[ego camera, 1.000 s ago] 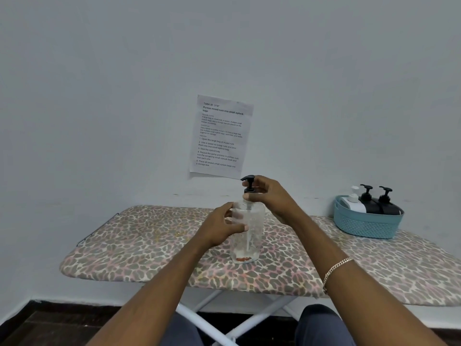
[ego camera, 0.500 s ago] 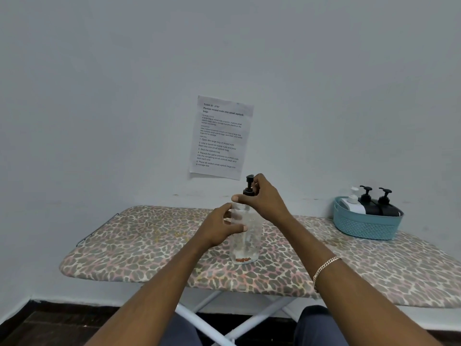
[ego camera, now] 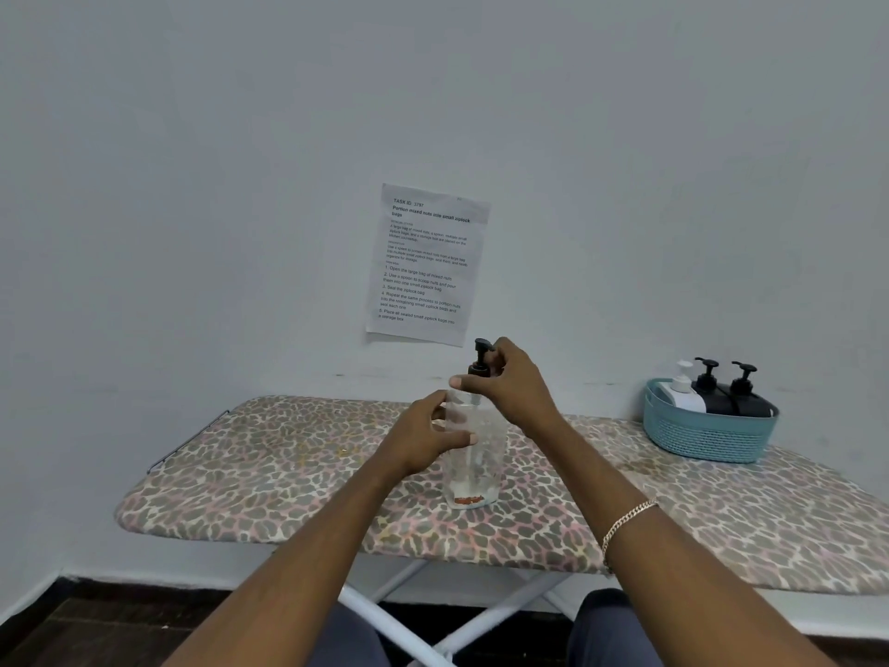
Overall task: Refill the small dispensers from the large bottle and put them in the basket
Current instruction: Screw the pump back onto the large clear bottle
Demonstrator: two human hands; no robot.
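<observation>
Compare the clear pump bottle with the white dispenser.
The clear pump bottle is transparent with a black pump; the white dispenser is opaque, its pump white. The clear pump bottle stands on the ironing board, held by the left hand and right hand; the white dispenser sits in the basket, untouched. Both have pumps.

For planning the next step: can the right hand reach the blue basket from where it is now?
Probably yes. The right hand only grips the pump; nothing stands on the board between it and the basket.
</observation>
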